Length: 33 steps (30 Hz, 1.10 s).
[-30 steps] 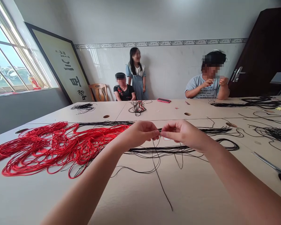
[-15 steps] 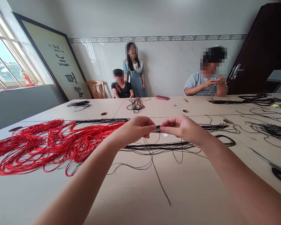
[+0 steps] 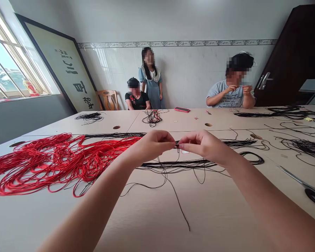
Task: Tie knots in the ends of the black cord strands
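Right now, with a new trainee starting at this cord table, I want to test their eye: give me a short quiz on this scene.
1. True or false: the fingertips of the left hand and right hand nearly meet at black cord.
2. What colour is the big tangle of cord on the table? A blue, B red, C white.
3. Name the metal-bladed tool near the table's right edge.

Key: 1 true; 2 B; 3 scissors.
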Available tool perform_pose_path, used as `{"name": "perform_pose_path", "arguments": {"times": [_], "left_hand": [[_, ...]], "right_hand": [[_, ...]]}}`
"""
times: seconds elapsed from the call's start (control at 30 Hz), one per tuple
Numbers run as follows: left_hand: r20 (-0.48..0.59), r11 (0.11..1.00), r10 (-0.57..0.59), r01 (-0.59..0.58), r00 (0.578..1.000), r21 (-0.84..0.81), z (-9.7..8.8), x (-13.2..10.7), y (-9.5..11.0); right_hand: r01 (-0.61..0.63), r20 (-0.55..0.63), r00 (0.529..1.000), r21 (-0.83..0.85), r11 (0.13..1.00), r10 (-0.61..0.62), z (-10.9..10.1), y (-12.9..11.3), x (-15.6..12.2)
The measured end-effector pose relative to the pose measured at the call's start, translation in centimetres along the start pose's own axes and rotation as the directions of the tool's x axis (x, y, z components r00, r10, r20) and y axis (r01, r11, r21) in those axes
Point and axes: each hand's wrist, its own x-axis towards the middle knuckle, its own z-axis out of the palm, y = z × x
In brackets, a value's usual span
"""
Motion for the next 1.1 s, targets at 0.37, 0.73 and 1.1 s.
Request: {"name": "perform_pose_path", "arguments": {"times": [0.37,0.73,1.1], "left_hand": [[-0.023,0.998,-0.024,0.025,0.999,0.049,0.5,-0.1,0.3],[-0.102,0.968,0.159,-0.134,0.982,0.214,0.6,0.5,0.0],[-0.25,0.907,0.232,-0.117,0.94,0.404,0.5,0.9,-0.1]], "right_hand": [[0.002,0.001,1.0,-0.004,1.0,-0.002,0.0,-0.1,0.1],[0.013,0.01,1.0,0.007,1.0,-0.013,-0.3,-0.5,-0.1],[0.048,-0.014,0.999,0.03,0.998,-0.047,-0.4,-0.3,0.3]]}}
